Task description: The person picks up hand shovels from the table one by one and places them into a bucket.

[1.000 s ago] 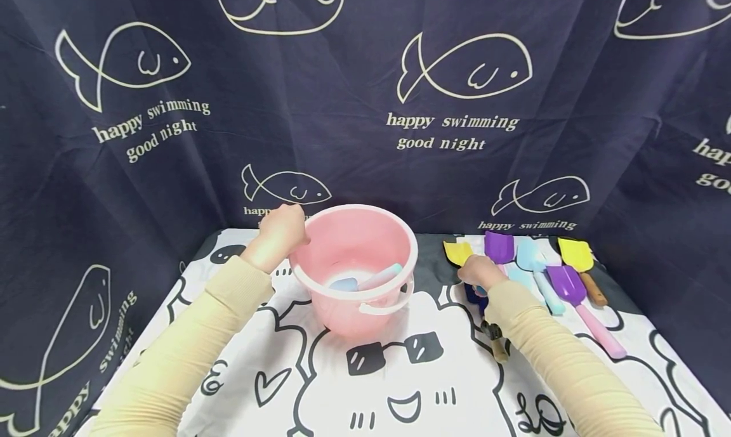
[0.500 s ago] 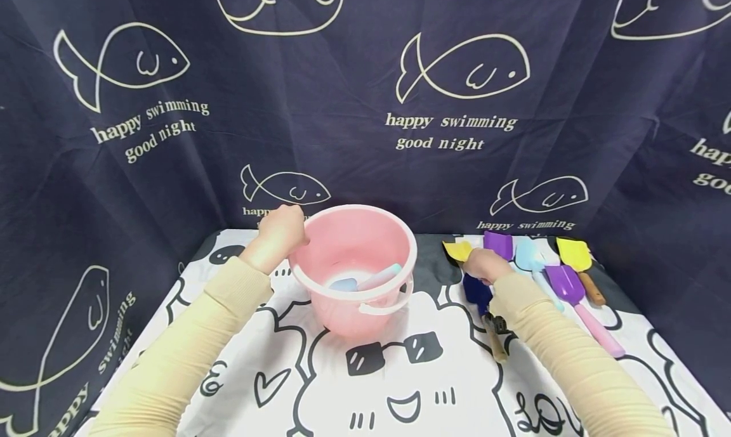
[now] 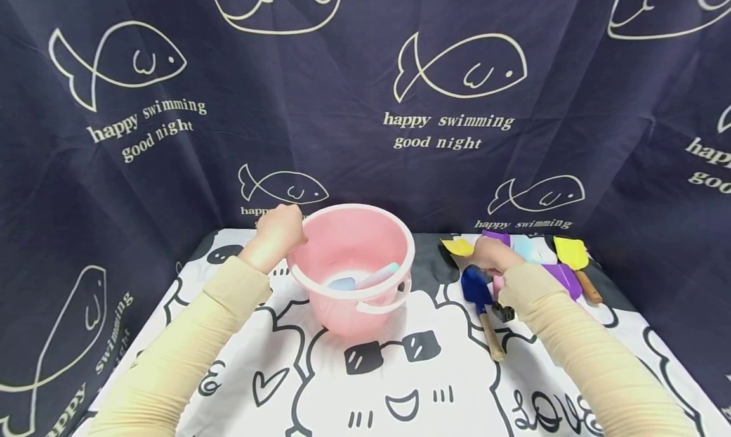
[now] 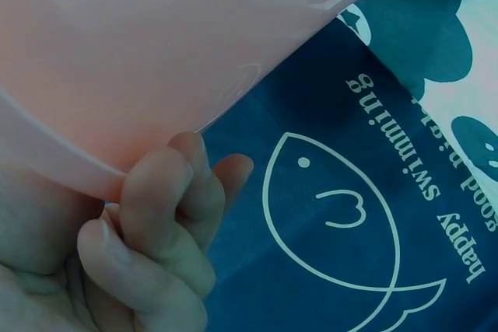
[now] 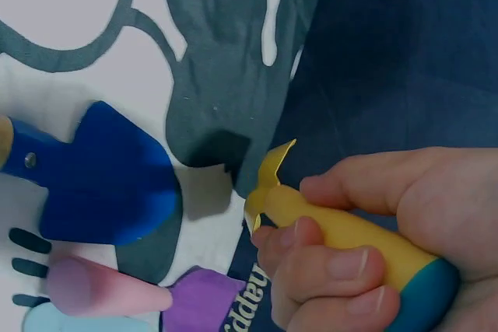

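My left hand (image 3: 281,231) grips the rim of a pink bucket (image 3: 342,310) at its left side; in the left wrist view the fingers (image 4: 156,184) curl over that rim. Inside the bucket lie a blue blade (image 3: 342,283) and a light-coloured handle (image 3: 379,276). On the right, my right hand (image 3: 495,256) holds a small yellow toy shovel (image 3: 457,247) by its handle. The right wrist view shows fingers and thumb wrapped round that yellow handle (image 5: 350,231), which ends in teal. Just below this hand, a blue shovel (image 3: 476,286) with a wooden handle lies on the cloth.
More toy shovels lie at the right: a purple one (image 3: 565,278), a light blue one (image 3: 526,249) and a yellow one (image 3: 571,252). A small black object (image 3: 504,311) sits beside the blue shovel. Dark fish-print fabric (image 3: 365,94) hangs behind the table.
My right hand has risen slightly and shifted right with the yellow shovel, so its handle has come off the blue shovel, which now shows fully. The left hand stays on the bucket rim.
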Available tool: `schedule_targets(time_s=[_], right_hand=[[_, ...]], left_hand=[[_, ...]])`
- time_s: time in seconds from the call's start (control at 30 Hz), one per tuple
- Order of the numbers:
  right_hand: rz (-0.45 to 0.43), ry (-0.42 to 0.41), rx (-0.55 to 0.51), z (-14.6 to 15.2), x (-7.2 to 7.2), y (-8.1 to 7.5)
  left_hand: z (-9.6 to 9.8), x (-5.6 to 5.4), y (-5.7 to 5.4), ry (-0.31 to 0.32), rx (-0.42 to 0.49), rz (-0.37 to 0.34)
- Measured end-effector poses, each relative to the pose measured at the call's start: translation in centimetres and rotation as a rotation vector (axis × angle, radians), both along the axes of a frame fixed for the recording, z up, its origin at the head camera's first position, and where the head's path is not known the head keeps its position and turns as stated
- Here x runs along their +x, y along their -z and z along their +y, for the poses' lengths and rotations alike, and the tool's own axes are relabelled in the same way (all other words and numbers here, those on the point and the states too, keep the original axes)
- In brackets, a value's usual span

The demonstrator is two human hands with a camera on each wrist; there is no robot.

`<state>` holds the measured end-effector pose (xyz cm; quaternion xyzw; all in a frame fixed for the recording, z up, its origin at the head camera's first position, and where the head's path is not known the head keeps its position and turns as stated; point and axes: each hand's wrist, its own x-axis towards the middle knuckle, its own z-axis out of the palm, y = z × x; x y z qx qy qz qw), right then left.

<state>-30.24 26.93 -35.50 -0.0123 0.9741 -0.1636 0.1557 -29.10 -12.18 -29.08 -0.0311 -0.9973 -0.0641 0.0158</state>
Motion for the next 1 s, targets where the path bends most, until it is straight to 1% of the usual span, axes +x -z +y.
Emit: schedule_targets(time_s=[0.13,0.2,0.33,0.43,0.53,0.7,0.8,0.9,1.0], right_hand=[[0.026,-0.016,-0.01,0.1,0.3,-1.2],[0.04,-0.034,0.011,0.2,0.3,-1.9],[0.021,-0.071,0.056,0.2,0.5,-3.3],[0.015,-0.081,0.085,0.0,0.5,-4.2],[0.042,-0.085,0.12,-0.3,0.7,-5.3],[0.078,-0.136,0.184,-0.7,0.8,-7.5],[0.061,-0.147,0.19,-1.0,0.7,-8.8],[0.046,-0.125,0.165,-1.3,0.7,-10.2],[0.075,-0.117,0.147,-1.5,0.7,-11.5]], left_hand=[[-0.1,0.0,0.1,0.008,-0.006,0.009],[-0.1,-0.1,0.1,0.01,-0.005,0.013],[-0.1,0.1,0.0,0.012,0.0,0.021],[-0.1,0.1,-0.1,0.012,-0.002,0.026],[0.0,0.1,-0.1,0.012,-0.004,0.027],[0.1,0.1,-0.2,0.015,-0.01,0.027],[0.1,0.2,-0.2,0.016,-0.013,0.028],[0.1,0.2,-0.2,0.016,-0.013,0.025],[0.2,0.2,-0.2,0.017,-0.012,0.024]])
